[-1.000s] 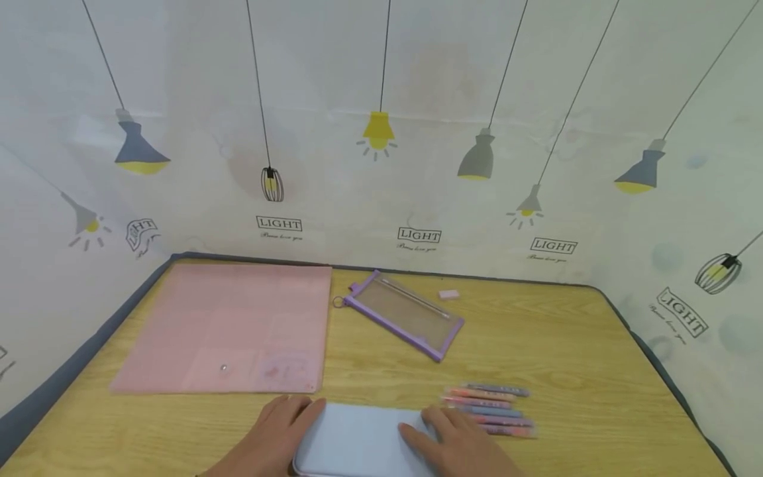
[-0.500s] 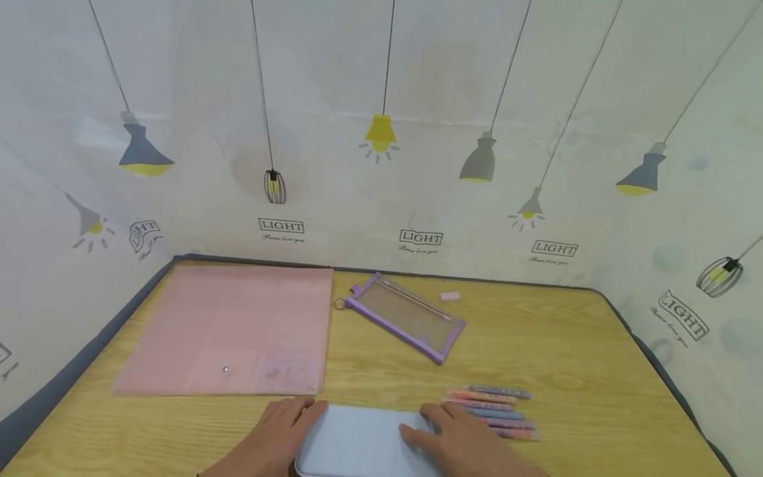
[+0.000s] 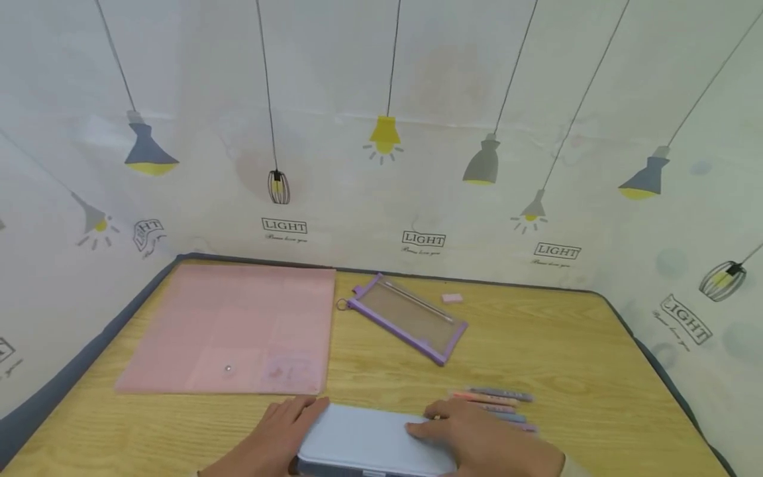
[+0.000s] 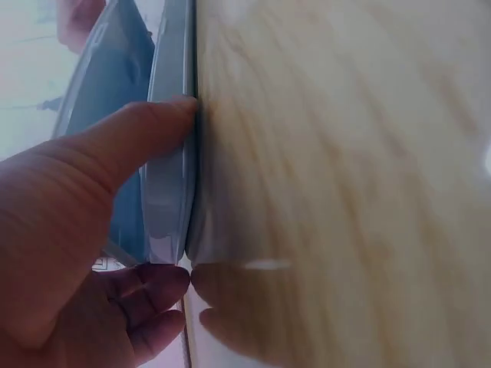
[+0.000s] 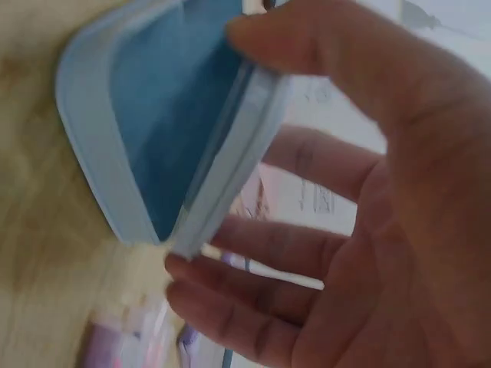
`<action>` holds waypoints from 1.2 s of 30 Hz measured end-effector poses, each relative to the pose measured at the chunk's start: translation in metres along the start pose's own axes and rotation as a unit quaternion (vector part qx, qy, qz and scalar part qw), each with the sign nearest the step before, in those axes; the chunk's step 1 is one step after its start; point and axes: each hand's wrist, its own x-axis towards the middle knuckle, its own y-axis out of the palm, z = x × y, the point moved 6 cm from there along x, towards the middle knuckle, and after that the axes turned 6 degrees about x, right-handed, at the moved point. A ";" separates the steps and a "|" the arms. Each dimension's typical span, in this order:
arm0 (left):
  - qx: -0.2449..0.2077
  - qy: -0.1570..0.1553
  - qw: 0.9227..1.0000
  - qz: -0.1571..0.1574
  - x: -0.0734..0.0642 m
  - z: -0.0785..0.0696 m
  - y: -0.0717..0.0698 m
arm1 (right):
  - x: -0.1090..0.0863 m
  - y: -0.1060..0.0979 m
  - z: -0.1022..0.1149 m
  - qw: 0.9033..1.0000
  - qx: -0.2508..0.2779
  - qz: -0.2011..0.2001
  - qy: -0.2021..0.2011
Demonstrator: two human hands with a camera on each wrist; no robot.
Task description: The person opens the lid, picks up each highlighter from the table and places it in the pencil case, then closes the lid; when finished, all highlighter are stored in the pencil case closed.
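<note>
A light blue pencil case (image 3: 363,434) lies at the table's front edge in the head view, its lid raised along the near side. My left hand (image 3: 277,434) holds the left end, thumb on the base (image 4: 165,184) in the left wrist view, with the fingers curled at its end. On the right, my right hand (image 3: 477,437) grips the lid. The right wrist view shows the thumb on the inner edge of the lid (image 5: 238,157) and the fingers behind it. A dark blue interior (image 5: 165,100) shows in the gap; any contents cannot be made out.
Several coloured pens (image 3: 497,401) lie beside the right hand, partly covered by it. Farther back are a purple-edged mesh zip pouch (image 3: 411,318), a small pink eraser (image 3: 452,298) and a large pink folder (image 3: 232,324). A lamp-printed curtain (image 3: 334,146) hangs behind the table (image 3: 572,371).
My right hand has lifted the near side of the case's lid, opening a gap, and has shifted right over the pens. The left hand has stayed at the left end.
</note>
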 end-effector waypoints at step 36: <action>-0.014 -0.066 0.996 -0.056 -0.004 0.004 0.001 | -0.017 -0.046 -0.078 0.931 0.221 -0.257 0.138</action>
